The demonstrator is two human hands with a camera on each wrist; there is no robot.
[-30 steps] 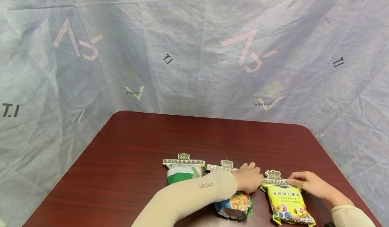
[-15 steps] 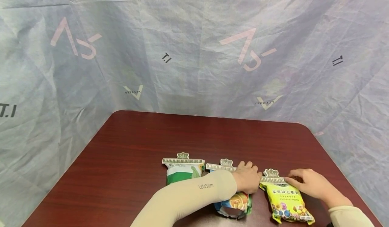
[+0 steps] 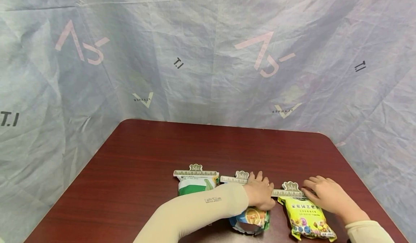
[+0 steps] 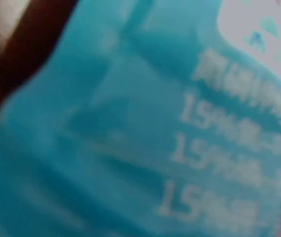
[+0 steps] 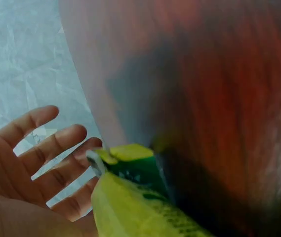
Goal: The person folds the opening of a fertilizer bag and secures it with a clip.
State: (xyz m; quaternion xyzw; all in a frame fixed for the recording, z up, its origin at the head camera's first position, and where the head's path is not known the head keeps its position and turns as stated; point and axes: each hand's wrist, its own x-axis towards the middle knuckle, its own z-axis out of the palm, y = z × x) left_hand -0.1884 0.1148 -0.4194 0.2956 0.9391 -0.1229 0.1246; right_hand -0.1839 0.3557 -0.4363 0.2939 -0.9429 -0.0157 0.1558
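Note:
A yellow bag [image 3: 307, 216] with printed flowers lies at the right, its top edge in a long bag clip [image 3: 289, 190] with a piano-key pattern. My right hand [image 3: 328, 196] is at that clip's right end; the right wrist view shows its fingers [image 5: 63, 175] spread behind the clip's tip. My left hand [image 3: 259, 192] lies over the right end of the middle bag clip [image 3: 238, 179], fingers extended. Below it, a blue bag [image 3: 250, 221] with food pictures is partly hidden by the hand and sleeve. Blue packaging [image 4: 130, 123] fills the left wrist view.
A green-and-white bag [image 3: 195, 185] with its own clip [image 3: 195, 171] lies left of the blue bag, partly covered by my left sleeve [image 3: 195, 210]. The dark red table [image 3: 156, 145] extends behind the bags to a hanging grey cloth [image 3: 208, 73].
My left hand has moved left, away from the yellow bag's clip, uncovering its left end. My right hand has drawn its fingers off the clip's right end. The bags stay in place.

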